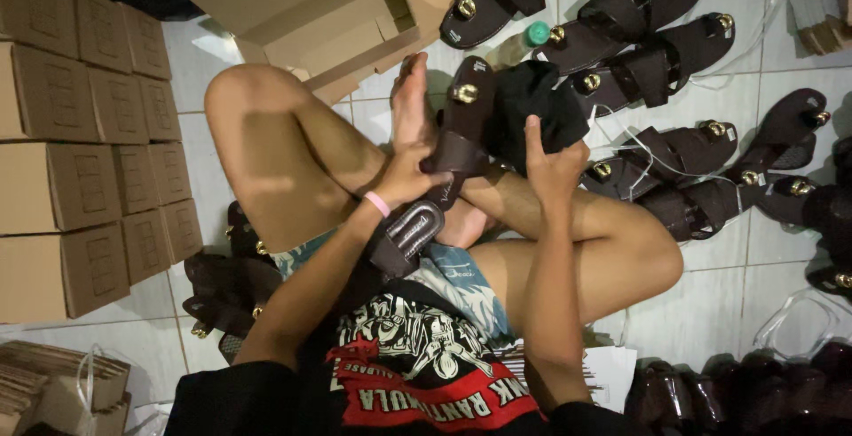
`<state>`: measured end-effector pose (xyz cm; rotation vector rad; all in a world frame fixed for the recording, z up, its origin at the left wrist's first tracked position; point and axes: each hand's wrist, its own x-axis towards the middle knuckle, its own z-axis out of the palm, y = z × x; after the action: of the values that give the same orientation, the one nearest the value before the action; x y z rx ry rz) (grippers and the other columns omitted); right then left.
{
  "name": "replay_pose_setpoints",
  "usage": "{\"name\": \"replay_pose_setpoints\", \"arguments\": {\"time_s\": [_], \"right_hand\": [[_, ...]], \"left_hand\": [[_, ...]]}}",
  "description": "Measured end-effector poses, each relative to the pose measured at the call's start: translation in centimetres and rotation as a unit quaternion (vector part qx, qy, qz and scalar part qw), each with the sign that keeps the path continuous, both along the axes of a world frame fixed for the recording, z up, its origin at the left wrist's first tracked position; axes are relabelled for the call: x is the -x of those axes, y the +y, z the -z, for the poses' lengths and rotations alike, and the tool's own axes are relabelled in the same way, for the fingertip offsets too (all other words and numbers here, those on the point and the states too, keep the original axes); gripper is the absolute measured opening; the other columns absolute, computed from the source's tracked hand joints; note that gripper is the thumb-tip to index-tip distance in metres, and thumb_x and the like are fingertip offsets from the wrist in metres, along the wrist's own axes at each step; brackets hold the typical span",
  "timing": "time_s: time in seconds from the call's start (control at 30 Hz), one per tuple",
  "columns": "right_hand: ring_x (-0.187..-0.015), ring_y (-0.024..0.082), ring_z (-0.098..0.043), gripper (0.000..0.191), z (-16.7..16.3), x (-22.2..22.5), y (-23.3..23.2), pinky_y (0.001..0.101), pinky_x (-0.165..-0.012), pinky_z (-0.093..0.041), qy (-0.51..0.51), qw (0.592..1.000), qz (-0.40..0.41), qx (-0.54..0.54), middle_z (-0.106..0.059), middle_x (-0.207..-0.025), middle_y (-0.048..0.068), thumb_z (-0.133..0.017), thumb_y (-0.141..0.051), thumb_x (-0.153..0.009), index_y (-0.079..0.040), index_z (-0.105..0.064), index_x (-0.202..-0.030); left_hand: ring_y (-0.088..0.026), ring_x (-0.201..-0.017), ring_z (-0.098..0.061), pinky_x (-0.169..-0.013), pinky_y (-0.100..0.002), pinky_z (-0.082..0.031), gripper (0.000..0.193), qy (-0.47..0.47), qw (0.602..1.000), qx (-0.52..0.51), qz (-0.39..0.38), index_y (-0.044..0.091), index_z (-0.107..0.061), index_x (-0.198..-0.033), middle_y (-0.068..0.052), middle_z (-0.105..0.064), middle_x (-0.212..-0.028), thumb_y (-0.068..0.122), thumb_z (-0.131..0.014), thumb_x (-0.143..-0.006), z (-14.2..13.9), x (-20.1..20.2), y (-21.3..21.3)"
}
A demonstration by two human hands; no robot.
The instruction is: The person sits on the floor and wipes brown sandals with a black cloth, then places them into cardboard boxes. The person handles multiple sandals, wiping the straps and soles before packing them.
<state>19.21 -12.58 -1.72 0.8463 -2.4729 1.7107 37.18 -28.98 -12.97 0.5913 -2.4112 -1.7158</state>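
My left hand (pixel 410 178) grips a brown sandal (pixel 444 165) steady over my crossed legs while my right hand (pixel 552 165) pinches a black cloth (pixel 532 107) against it.

A single head-worn camera looks steeply down from close above the person's crossed legs, so the lap fills the centre. The pale tiled floor (pixel 710 312) runs out toward the upper edge, framing stacked brown cardboard boxes (pixel 89 134) at left.

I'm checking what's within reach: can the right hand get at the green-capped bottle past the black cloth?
Probably yes: the right hand grips the black cloth, and the green-capped bottle lies just beyond, nothing between but that cloth.
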Motion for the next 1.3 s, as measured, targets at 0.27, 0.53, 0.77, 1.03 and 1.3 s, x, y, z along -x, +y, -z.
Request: {"name": "replay_pose_setpoints", "arguments": {"time_s": [0.27,0.53,0.77,1.03,1.3], "right_hand": [[-0.099,0.026,-0.075,0.03,-0.3,-0.3,0.6,0.0359,-0.093,-0.058,-0.02,1.0,0.0,-0.019,-0.077,-0.11,0.017,-0.079,-0.015,-0.096,0.006,-0.072,-0.117],[-0.088,0.027,-0.074,0.031,1.4,-3.4,0.8,0.0358,-0.082,-0.059,-0.036,0.997,-0.071,-0.021,-0.076,-0.101,0.015,-0.083,-0.018,-0.088,0.004,-0.074,-0.108],[-0.082,0.031,-0.076,0.037,-1.3,-6.5,-0.4,0.0363,-0.076,-0.061,0.128,0.97,-0.208,-0.007,-0.076,-0.096,0.016,-0.084,-0.018,-0.087,0.006,-0.072,-0.112],[-0.09,0.032,-0.078,0.031,-3.6,-7.5,-2.8,0.0368,-0.081,-0.062,0.119,0.977,-0.178,-0.015,-0.076,-0.107,0.019,-0.079,-0.009,-0.091,0.008,-0.07,-0.115],[-0.091,0.03,-0.08,0.025,-5.3,-7.5,-3.1,0.0349,-0.082,-0.062,0.117,0.972,-0.201,-0.033,-0.077,-0.108,0.018,-0.075,-0.002,-0.092,0.005,-0.071,-0.116]], "left_hand": [[-0.017,-0.103,-0.069,-0.089,-0.032,-0.059,0.037,0.173,0.924,-0.288,-0.184,0.002,-0.06,-0.129,-0.008,-0.071,-0.117,0.006,-0.064,-0.093,-0.5,-0.5,-1.9],[-0.019,-0.108,-0.069,-0.097,-0.035,-0.058,0.036,0.239,0.785,-0.497,-0.282,-0.005,-0.06,-0.133,-0.01,-0.07,-0.122,0.014,-0.067,-0.103,-8.3,0.9,-3.0],[-0.024,-0.098,-0.07,-0.087,-0.041,-0.059,0.037,0.254,0.777,-0.548,-0.176,0.001,-0.057,-0.133,-0.013,-0.069,-0.114,0.029,-0.058,-0.108,-11.7,0.3,-1.8],[-0.016,-0.126,-0.054,-0.108,-0.032,-0.045,0.046,0.212,0.89,-0.319,-0.248,-0.004,-0.052,-0.145,-0.008,-0.058,-0.139,0.028,-0.052,-0.112,-8.4,1.3,0.0],[-0.017,-0.112,-0.065,-0.097,-0.032,-0.055,0.091,0.294,0.842,-0.434,-0.126,-0.005,-0.052,-0.142,-0.01,-0.065,-0.128,0.075,-0.041,-0.099,-7.5,0.7,-0.6]]}}
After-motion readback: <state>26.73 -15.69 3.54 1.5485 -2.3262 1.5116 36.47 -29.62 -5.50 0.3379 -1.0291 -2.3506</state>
